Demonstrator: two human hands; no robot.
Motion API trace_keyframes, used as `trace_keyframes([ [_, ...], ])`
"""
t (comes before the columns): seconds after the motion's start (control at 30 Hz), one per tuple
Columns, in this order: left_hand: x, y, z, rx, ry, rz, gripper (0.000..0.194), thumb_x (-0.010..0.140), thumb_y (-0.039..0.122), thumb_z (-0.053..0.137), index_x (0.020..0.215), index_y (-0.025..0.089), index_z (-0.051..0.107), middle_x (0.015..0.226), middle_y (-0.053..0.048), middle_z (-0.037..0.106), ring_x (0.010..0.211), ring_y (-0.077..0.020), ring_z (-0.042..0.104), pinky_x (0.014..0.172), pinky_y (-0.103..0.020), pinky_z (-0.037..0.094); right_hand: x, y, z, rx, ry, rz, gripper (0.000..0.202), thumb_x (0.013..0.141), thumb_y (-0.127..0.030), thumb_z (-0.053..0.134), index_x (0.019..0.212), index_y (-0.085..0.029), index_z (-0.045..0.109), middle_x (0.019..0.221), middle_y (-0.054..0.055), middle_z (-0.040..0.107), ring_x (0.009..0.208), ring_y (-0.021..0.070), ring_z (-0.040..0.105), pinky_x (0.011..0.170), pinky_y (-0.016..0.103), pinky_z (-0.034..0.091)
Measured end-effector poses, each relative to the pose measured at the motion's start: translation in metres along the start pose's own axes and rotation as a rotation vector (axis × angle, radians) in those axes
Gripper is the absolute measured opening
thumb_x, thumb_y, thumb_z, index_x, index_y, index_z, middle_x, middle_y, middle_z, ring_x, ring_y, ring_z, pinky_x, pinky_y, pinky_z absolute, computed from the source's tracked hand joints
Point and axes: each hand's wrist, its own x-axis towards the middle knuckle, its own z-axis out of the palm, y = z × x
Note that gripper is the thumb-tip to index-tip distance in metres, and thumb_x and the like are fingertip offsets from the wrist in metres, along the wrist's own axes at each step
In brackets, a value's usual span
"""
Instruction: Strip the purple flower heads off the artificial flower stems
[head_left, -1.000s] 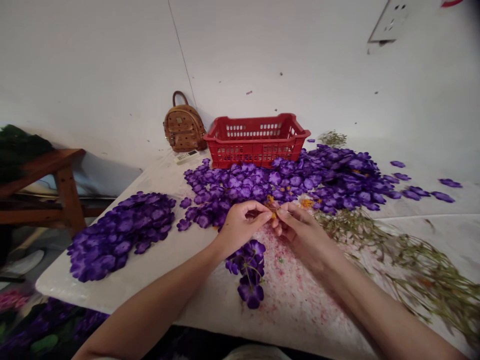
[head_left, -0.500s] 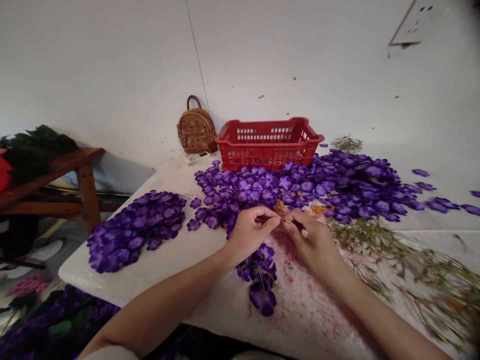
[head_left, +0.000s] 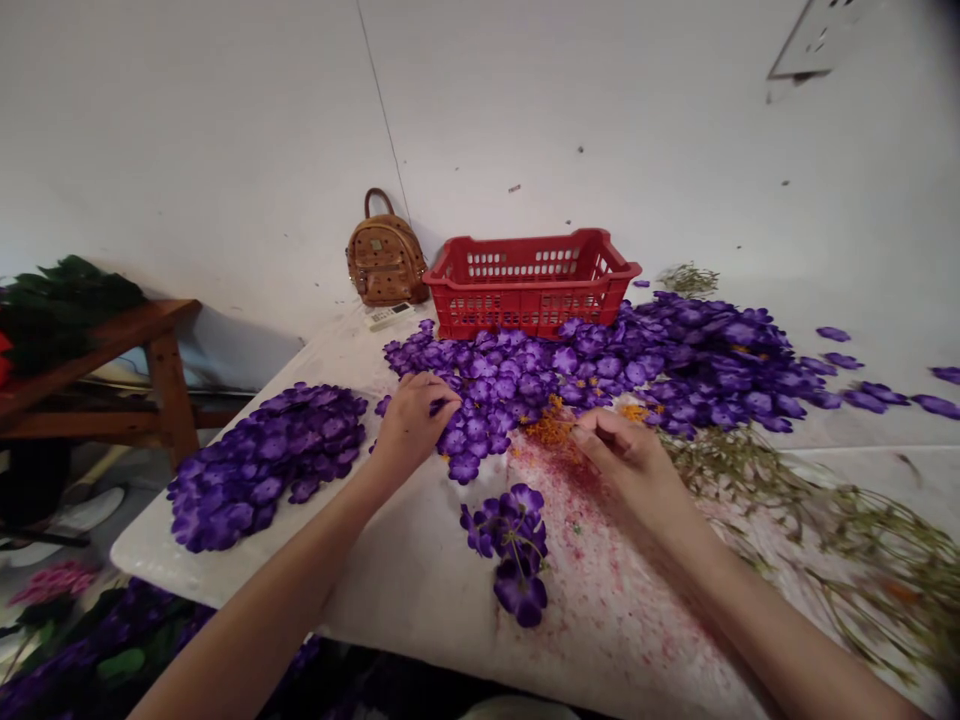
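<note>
Where the hands (head_left: 412, 418) work, scalloped purple blossoms (head_left: 525, 362), seemingly fabric, overlap.

This looks like a flower-making workshop: purple blossoms (head_left: 266, 460), loose stems (head_left: 847, 525) and a red crate (head_left: 525, 308) crowd a stained table (head_left: 420, 560).
</note>
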Motion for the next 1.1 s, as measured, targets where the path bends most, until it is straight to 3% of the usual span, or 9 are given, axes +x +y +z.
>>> trace_keyframes([
  [0.2,0.006,0.003,-0.003,-0.367,0.119,-0.282,0.019,0.084,0.035,0.068,0.083,0.018,0.076,0.084,-0.006,0.074,0.072,-0.0171,0.061,0.070,-0.029,0.049,-0.004,-0.001,0.003,0.125,0.017,0.061,0.035,0.095,-0.043,0.059,0.069,-0.022,0.051,0.065,-0.003,0.041,0.061,0.0150,0.038,0.058,0.029,0.030],
  [0.33,0.007,0.025,-0.002,-0.685,-0.011,-0.449,0.027,0.077,0.040,0.074,0.087,0.016,0.076,0.067,-0.001,0.070,0.057,-0.0128,0.056,0.057,-0.024,0.044,-0.006,-0.009,0.007,0.229,0.050,0.085,0.029,0.094,-0.042,0.063,0.074,-0.022,0.059,0.078,0.001,0.058,0.074,0.0181,0.053,0.068,0.030,0.040],
  [0.47,0.006,0.059,0.008,-0.761,-0.160,-0.416,0.021,0.078,0.036,0.073,0.084,0.016,0.075,0.060,0.000,0.067,0.052,-0.0117,0.056,0.053,-0.022,0.044,-0.008,-0.017,0.012,0.309,-0.020,0.082,0.025,0.094,-0.041,0.064,0.077,-0.023,0.063,0.109,0.006,0.071,0.104,0.0244,0.063,0.088,0.035,0.046],
  [0.67,0.003,0.083,0.026,-0.849,-0.218,-0.391,0.018,0.080,0.032,0.072,0.083,0.014,0.074,0.068,-0.003,0.070,0.054,-0.0112,0.058,0.054,-0.022,0.046,-0.011,-0.025,0.013,0.292,-0.043,0.107,0.026,0.093,-0.042,0.063,0.077,-0.023,0.062,0.078,0.000,0.057,0.075,0.0180,0.052,0.070,0.030,0.040],
  [1.1,-0.001,0.091,0.033,-1.039,-0.268,-0.495,0.013,0.082,0.026,0.072,0.080,0.013,0.072,0.064,-0.001,0.066,0.057,-0.0105,0.060,0.059,-0.023,0.051,-0.003,-0.007,0.014,0.176,-0.055,0.070,0.028,0.092,-0.035,0.060,0.069,-0.021,0.055,0.070,-0.002,0.051,0.071,0.0163,0.045,0.068,0.031,0.033],
])
